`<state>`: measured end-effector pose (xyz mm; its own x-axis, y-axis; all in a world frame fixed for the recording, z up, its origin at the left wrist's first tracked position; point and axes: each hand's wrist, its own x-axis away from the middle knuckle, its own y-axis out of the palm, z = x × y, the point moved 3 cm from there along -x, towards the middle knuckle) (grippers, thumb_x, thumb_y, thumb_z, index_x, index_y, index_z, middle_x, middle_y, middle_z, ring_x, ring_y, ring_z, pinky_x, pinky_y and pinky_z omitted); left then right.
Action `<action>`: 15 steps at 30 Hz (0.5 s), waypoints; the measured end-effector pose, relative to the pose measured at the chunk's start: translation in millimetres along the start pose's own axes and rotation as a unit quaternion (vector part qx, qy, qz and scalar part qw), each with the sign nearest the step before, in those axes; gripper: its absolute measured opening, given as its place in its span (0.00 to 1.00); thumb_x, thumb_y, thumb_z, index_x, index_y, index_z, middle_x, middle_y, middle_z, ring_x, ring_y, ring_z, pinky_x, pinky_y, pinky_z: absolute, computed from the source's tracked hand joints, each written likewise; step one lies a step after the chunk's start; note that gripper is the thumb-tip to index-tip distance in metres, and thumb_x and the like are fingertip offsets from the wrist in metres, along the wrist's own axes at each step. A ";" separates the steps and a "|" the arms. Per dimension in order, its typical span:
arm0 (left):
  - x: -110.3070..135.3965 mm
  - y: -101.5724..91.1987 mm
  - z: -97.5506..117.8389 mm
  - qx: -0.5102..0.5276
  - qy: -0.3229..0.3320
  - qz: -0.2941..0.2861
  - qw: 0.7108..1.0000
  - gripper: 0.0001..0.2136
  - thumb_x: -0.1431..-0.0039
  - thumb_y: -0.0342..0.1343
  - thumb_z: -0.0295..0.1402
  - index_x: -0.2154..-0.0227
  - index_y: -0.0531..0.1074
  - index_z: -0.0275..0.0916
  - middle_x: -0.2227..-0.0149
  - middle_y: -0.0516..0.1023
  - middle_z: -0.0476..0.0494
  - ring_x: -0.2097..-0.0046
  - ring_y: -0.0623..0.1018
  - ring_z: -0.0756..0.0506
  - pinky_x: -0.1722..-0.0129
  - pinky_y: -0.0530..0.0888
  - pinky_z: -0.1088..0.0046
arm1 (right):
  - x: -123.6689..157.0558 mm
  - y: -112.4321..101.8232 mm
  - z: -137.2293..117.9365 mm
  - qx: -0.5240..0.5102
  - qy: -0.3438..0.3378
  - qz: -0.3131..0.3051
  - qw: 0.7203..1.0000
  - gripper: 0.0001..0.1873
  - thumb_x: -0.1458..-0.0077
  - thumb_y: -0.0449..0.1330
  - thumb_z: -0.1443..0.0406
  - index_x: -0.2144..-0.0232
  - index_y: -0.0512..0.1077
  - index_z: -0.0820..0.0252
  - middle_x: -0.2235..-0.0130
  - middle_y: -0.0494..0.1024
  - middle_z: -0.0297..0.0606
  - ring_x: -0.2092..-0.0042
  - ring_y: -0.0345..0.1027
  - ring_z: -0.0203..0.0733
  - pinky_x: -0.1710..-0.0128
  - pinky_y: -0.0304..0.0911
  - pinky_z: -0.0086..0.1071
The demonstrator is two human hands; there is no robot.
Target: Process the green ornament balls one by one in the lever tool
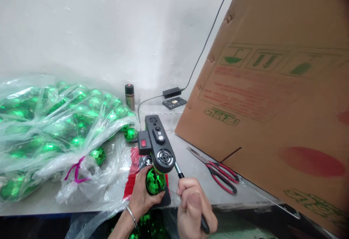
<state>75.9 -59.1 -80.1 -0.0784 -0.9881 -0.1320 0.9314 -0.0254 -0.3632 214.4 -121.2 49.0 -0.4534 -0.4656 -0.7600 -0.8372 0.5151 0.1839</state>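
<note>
My left hand [143,190], with a silver bangle at the wrist, is closed around a green faceted ball ornament [156,181]. The ball sits beneath the front end of a black machine [159,142] with round metal grilles and a red switch. Wrapped in a fist, my right hand [195,208] grips a lever handle [180,173], a metal rod with black ends that reaches up to the machine's front. How the rod joins the machine is hidden. Red tape [131,175] shows under the machine's base.
A clear plastic bag [73,137] full of green balls fills the left, tied with purple ribbon. Red-handled scissors [218,171] lie right, before a large cardboard box [267,97]. A spray can [129,97], power adapter [172,92] and black phone-like object [174,103] stand behind.
</note>
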 end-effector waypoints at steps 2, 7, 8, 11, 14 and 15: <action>0.2 1.1 -0.3 -0.002 0.003 0.004 1.000 0.38 0.59 0.75 0.40 0.40 0.79 0.41 0.44 0.87 0.33 0.42 0.85 0.25 0.35 0.81 0.38 | 0.2 0.4 1.2 0.003 0.000 0.007 1.000 0.23 0.21 0.54 0.68 0.73 0.65 0.55 0.75 0.70 0.29 0.73 0.67 0.35 0.72 0.58 0.32; 0.4 2.5 -0.6 0.001 0.008 0.011 1.000 0.38 0.60 0.75 0.40 0.41 0.80 0.40 0.44 0.87 0.32 0.42 0.85 0.24 0.35 0.80 0.37 | 0.8 -1.8 3.1 0.029 -0.013 0.002 1.000 0.25 0.21 0.54 0.65 0.75 0.65 0.55 0.74 0.70 0.30 0.75 0.64 0.35 0.74 0.55 0.33; 0.4 2.4 0.0 0.000 0.007 0.011 1.000 0.38 0.60 0.76 0.40 0.41 0.80 0.40 0.44 0.88 0.32 0.42 0.85 0.24 0.35 0.81 0.37 | 2.0 -2.7 4.2 0.037 -0.010 0.000 0.999 0.25 0.21 0.54 0.64 0.76 0.65 0.54 0.74 0.70 0.31 0.75 0.64 0.35 0.74 0.55 0.34; 0.3 1.4 3.0 -0.005 0.001 0.011 1.000 0.37 0.60 0.76 0.40 0.41 0.80 0.40 0.44 0.88 0.32 0.42 0.85 0.24 0.36 0.82 0.37 | 5.9 -5.4 8.1 0.055 0.005 0.003 0.998 0.26 0.22 0.54 0.64 0.77 0.65 0.54 0.75 0.70 0.32 0.75 0.63 0.36 0.74 0.56 0.35; 0.2 0.7 5.6 -0.009 -0.001 0.008 1.000 0.37 0.59 0.75 0.40 0.41 0.80 0.39 0.45 0.88 0.31 0.42 0.85 0.24 0.37 0.82 0.37 | 6.4 -5.6 9.3 0.051 -0.006 0.007 0.999 0.26 0.22 0.53 0.65 0.77 0.64 0.55 0.75 0.69 0.30 0.76 0.61 0.35 0.75 0.55 0.34; 0.1 0.8 5.9 -0.009 -0.001 0.006 1.000 0.37 0.59 0.75 0.40 0.41 0.80 0.39 0.45 0.88 0.31 0.42 0.86 0.24 0.37 0.82 0.37 | 5.8 -5.0 8.8 0.048 -0.012 0.008 0.999 0.26 0.22 0.54 0.65 0.77 0.64 0.55 0.76 0.68 0.30 0.76 0.61 0.34 0.75 0.55 0.33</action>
<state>78.7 -60.1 -74.9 -0.0661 -0.9886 -0.1356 0.9255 -0.0099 -0.3785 218.7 -120.1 38.1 -0.4580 -0.4407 -0.7720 -0.7966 0.5889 0.1365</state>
